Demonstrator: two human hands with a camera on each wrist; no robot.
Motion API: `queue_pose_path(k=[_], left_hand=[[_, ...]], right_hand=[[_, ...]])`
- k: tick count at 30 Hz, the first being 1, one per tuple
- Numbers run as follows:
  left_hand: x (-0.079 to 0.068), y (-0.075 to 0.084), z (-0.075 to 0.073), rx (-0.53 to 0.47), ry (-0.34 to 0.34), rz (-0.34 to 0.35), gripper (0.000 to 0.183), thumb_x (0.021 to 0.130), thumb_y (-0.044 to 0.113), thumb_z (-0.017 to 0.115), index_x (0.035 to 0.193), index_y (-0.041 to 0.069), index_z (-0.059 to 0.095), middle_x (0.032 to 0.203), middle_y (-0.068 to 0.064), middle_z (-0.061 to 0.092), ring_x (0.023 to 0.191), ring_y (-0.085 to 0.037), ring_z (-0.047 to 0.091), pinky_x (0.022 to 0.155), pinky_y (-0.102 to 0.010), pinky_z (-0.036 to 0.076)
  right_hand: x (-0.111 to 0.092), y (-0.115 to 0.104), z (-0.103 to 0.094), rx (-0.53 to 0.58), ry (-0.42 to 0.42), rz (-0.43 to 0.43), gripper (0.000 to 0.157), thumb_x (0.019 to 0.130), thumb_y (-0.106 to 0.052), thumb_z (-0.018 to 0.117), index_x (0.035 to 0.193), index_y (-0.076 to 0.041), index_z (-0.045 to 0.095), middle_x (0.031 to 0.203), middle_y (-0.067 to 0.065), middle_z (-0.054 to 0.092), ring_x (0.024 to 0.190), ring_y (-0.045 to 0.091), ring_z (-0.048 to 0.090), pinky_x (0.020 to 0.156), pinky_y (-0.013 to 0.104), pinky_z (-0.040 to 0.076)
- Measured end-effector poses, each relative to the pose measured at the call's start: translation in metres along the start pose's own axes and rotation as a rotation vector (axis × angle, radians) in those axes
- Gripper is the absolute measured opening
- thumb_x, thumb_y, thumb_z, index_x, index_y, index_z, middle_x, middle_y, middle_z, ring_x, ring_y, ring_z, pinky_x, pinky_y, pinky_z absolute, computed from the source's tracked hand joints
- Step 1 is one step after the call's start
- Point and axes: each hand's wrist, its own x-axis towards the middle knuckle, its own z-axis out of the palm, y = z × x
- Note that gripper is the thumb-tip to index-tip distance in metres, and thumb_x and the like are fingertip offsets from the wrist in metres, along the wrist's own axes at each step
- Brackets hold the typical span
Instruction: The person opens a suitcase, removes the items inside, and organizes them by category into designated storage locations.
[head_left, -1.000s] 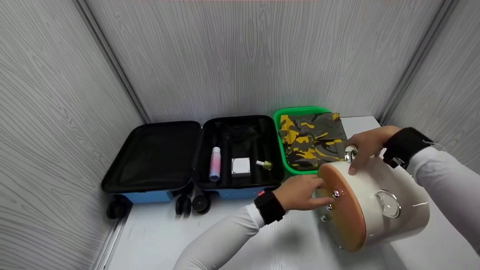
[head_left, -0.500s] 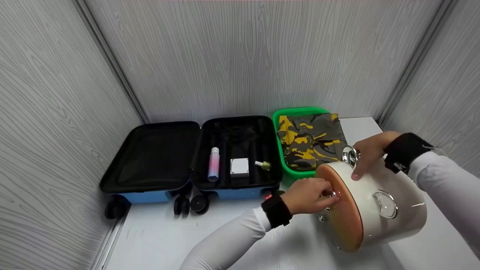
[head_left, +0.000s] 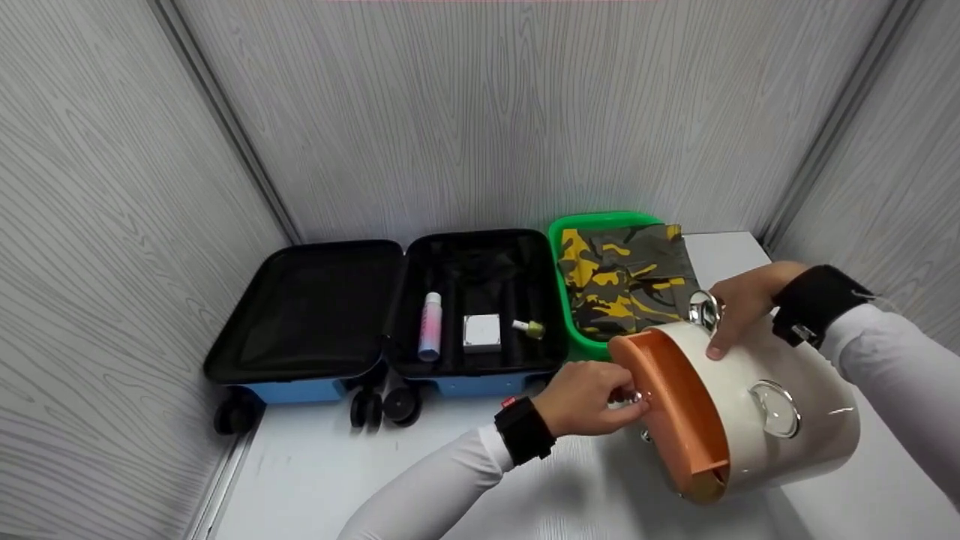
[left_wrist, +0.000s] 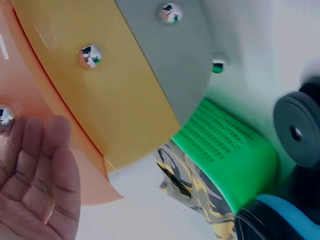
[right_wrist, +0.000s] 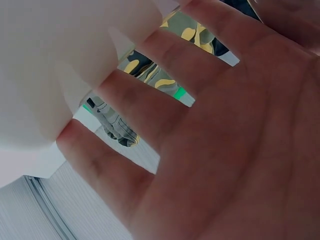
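Ok so the counter [head_left: 322, 480] has an open suitcase [head_left: 315, 315] hogging its back-left corner, green basket [head_left: 600, 220] along the back edge, cream drawer box [head_left: 735, 386] toward the right edge. Orange drawer [head_left: 664, 412]'s partway out: left hand [head_left: 589, 401] pinching its silver knob [left_wrist: 6, 120], right hand [head_left: 750, 300]'s spread fingers against the box.

Toward the near edge of the surface [head_left: 300, 469] a free strip runs in from the left edge, narrowed by the wheels [head_left: 401, 406] of the suitcase [head_left: 315, 315] and crossed by the left forearm [head_left: 439, 480]. The left grip [head_left: 589, 397] and jutting orange drawer [head_left: 664, 405] close it off before the white case [head_left: 795, 382]; the drawer gapes upward. Room lies at the far right corner, hemmed by the green basket [head_left: 600, 220] and right grip [head_left: 750, 300].
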Motion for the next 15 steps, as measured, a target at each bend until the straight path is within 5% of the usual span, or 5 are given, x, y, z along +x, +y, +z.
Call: queue_pose_path(k=[5,15], left_hand=[[-0.011,-0.008,-0.003,-0.001,0.032,0.041,0.031,0.105,0.041,0.068,0.089,0.015,0.071,0.083,0.007,0.07,0.075,-0.001,0.06,0.068,-0.013,0.04],[-0.022,-0.018,-0.009,-0.006,0.037,0.091,0.028,0.103,0.042,0.071,0.089,0.018,0.07,0.084,0.007,0.071,0.074,-0.001,0.061,0.067,-0.012,0.039]], right_hand=[[0.001,0.0,0.001,0.062,-0.023,0.005,0.035,0.091,-0.025,0.088,0.115,-0.003,0.075,0.101,0.0,0.08,0.094,0.013,0.073,0.086,0.03,0.059],[0.001,-0.001,0.001,0.006,0.002,0.019,0.036,0.09,-0.031,0.089,0.113,-0.006,0.075,0.102,-0.003,0.078,0.095,0.014,0.071,0.086,0.031,0.059]])
